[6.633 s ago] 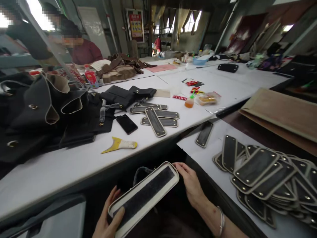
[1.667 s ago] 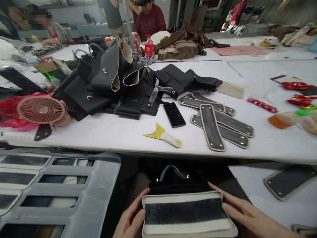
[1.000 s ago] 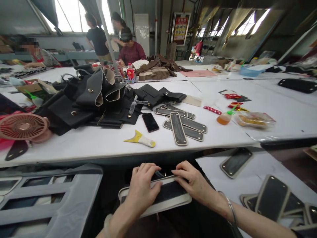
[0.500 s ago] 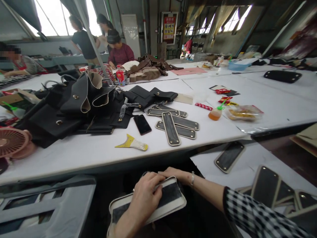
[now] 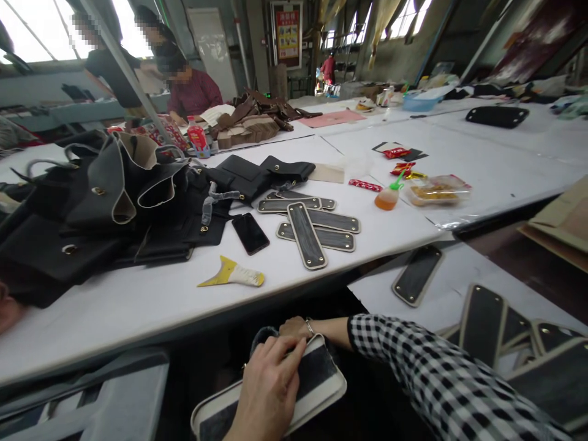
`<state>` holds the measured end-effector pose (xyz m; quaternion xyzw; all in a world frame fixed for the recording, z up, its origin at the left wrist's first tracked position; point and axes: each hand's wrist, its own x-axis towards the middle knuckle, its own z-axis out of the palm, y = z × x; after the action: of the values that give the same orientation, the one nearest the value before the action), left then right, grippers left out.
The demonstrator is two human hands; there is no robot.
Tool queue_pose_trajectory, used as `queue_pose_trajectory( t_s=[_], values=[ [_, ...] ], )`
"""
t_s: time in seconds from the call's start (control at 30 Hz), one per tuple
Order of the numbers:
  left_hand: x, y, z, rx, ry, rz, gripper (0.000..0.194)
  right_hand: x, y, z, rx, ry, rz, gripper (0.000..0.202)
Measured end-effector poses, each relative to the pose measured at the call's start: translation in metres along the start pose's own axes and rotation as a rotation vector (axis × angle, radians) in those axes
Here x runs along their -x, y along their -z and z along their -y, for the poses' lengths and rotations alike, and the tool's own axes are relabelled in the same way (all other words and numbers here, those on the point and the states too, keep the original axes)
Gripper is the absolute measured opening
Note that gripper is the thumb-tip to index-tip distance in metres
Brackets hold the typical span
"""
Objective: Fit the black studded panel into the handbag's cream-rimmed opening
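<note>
Two hands meet on one pale-rimmed piece (image 5: 316, 370), which lies tilted low in front of the person. The left hand (image 5: 271, 380) is across it, fingers bent over and grasping its far edge. The right hand (image 5: 296, 326) is just beyond that edge; its fingertips are hidden, so I cannot tell whether it grips. A bracelet (image 5: 310, 326) circles its wrist, below a checked sleeve (image 5: 422, 355). From the hands, on the white bench (image 5: 151, 300), a yellow-and-white tool (image 5: 232, 272) lies at eleven o'clock, a phone (image 5: 250, 234) between eleven and twelve, overlapping studded strips (image 5: 307, 236) between twelve and one, and black bags (image 5: 92, 202) at ten. A loose panel (image 5: 418, 275) lies at two o'clock.
</note>
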<state>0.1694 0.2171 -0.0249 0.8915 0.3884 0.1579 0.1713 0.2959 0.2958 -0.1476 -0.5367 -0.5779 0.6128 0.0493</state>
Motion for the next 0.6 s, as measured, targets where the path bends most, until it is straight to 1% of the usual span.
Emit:
queue_pose_trajectory(
  t_s=[0.1, 0.17, 0.23, 0.37, 0.47, 0.53, 0.6],
  values=[
    [-0.001, 0.001, -0.001, -0.059, -0.059, -0.056, 0.046, -0.003, -0.005, -0.001, 0.073, -0.082, 0.064, 0.02],
    [-0.001, 0.0, -0.001, -0.087, -0.097, -0.09, 0.044, -0.005, -0.007, 0.0, 0.097, -0.11, 0.085, 0.019],
    [-0.001, -0.002, -0.001, -0.113, -0.121, -0.109, 0.044, -0.004, -0.009, 0.002, 0.098, -0.108, 0.084, 0.021],
    [0.001, -0.007, 0.0, -0.143, -0.151, -0.133, 0.048, 0.003, -0.007, 0.006, 0.068, -0.048, 0.07, 0.025],
    [0.004, -0.012, 0.002, -0.185, -0.172, -0.111, 0.048, 0.008, -0.004, 0.007, 0.045, 0.0, 0.049, 0.024],
    [0.006, -0.015, 0.003, -0.23, -0.182, -0.057, 0.048, 0.008, -0.003, 0.006, 0.032, 0.027, 0.026, 0.023],
    [0.007, -0.017, 0.002, -0.268, -0.16, -0.013, 0.047, 0.007, -0.003, 0.003, 0.021, 0.057, -0.001, 0.023]
  ],
)
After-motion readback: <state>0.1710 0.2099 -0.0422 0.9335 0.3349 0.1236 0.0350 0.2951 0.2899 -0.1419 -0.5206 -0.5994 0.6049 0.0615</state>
